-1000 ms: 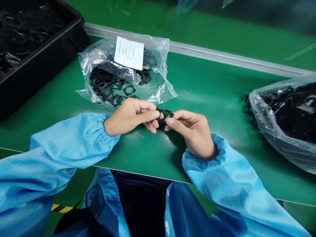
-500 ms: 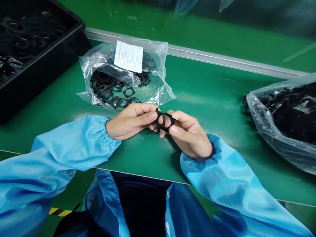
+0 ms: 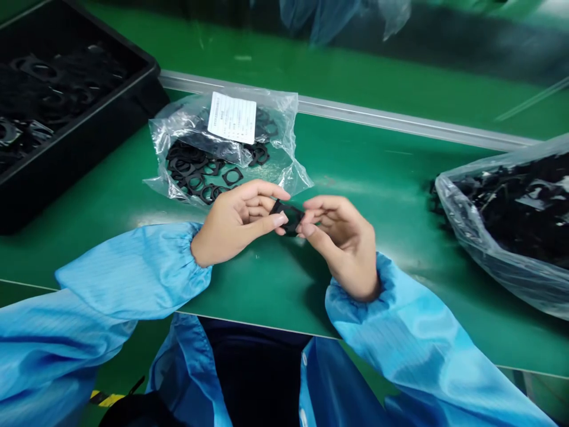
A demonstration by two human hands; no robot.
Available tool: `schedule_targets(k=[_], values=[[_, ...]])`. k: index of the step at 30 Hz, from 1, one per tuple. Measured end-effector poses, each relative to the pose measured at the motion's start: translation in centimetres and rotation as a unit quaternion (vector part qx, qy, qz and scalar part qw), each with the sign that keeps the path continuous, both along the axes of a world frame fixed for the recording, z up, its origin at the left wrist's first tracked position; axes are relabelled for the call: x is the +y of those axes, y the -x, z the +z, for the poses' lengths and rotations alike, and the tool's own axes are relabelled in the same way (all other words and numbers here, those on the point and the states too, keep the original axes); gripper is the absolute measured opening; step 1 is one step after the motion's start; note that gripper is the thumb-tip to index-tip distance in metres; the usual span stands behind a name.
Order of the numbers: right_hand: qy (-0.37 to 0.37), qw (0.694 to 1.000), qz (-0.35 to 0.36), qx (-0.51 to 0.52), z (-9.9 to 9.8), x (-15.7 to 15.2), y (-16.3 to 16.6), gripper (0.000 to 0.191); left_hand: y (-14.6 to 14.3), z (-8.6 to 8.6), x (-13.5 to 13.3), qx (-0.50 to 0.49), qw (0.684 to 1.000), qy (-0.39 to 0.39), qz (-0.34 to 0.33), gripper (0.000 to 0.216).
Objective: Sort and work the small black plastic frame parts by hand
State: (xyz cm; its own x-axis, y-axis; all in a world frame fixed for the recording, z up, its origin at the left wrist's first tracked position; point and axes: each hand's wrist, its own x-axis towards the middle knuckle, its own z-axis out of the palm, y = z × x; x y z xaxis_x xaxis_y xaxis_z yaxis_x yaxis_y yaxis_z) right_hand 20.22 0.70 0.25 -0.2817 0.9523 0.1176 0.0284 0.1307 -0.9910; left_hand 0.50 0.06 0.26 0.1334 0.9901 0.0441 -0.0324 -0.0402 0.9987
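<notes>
Between my two hands, above the green tabletop, is a small black square frame (image 3: pixel 291 220) with a large round hole. My left hand (image 3: pixel 237 222) pinches its left side, thumb on the near face and index finger stretched over the top. At its right edge, the thumb and fingertips of my right hand (image 3: pixel 342 240) close on the frame. Just beyond my hands lies a clear plastic bag (image 3: pixel 288 142) with a white printed label (image 3: pixel 232 117). Inside it are several black rings with squared outlines (image 3: pixel 232 176).
A black bin (image 3: pixel 111 101) holding many black parts stands at the far left. On the right sits a clear bag (image 3: pixel 478 243) full of black parts, some spilling at its left edge. A metal rail (image 3: pixel 355 118) runs along the back of the green table (image 3: pixel 249 290).
The black frame has turned in my fingers and shifted slightly left. My left index finger has lifted and stretched out, and my right hand's grip has moved. The whole view has dropped slightly.
</notes>
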Motion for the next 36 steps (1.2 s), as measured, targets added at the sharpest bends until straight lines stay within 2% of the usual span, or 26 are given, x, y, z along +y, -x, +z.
schedule_targets(k=[3, 8, 12, 16, 20, 23, 26, 31, 36], values=[[0.07, 0.997, 0.003, 0.025, 0.16, 0.17, 0.0, 0.026, -0.16, -0.01, -0.3, 0.039, 0.998, -0.042, 0.008, 0.026], [0.077, 0.996, -0.018, 0.036, 0.14, 0.07, 0.1, 0.023, -0.16, -0.1, -0.5, 0.074, 0.992, -0.099, 0.019, 0.019], [0.028, 0.999, -0.032, 0.024, -0.1, -0.14, 0.21, 0.014, 0.19, -0.21, -0.35, 0.123, 0.98, -0.152, 0.027, 0.009], [-0.088, 0.994, -0.055, -0.035, 0.04, -0.14, 0.16, 0.007, 0.23, -0.37, -0.41, 0.143, 0.978, -0.148, 0.038, 0.01], [-0.209, 0.971, -0.057, -0.102, 0.39, 0.0, 0.02, 0.014, 0.04, -0.46, -0.62, 0.136, 0.981, -0.137, 0.027, 0.013], [-0.246, 0.961, -0.036, -0.123, 0.42, -0.12, -0.06, 0.018, 0.09, -0.4, -0.64, 0.159, 0.974, -0.162, 0.005, 0.014], [-0.284, 0.95, -0.022, -0.129, 0.26, -0.34, -0.12, 0.02, 0.18, -0.29, -0.6, 0.183, 0.96, -0.211, 0.003, 0.005], [-0.273, 0.955, -0.023, -0.118, 0.34, -0.45, -0.12, 0.017, 0.04, -0.32, -0.65, 0.173, 0.951, -0.255, 0.013, 0.002], [-0.246, 0.964, -0.027, -0.1, 0.69, -0.48, 0.07, 0.016, -0.13, -0.22, -0.67, 0.146, 0.963, -0.225, 0.009, 0.004]])
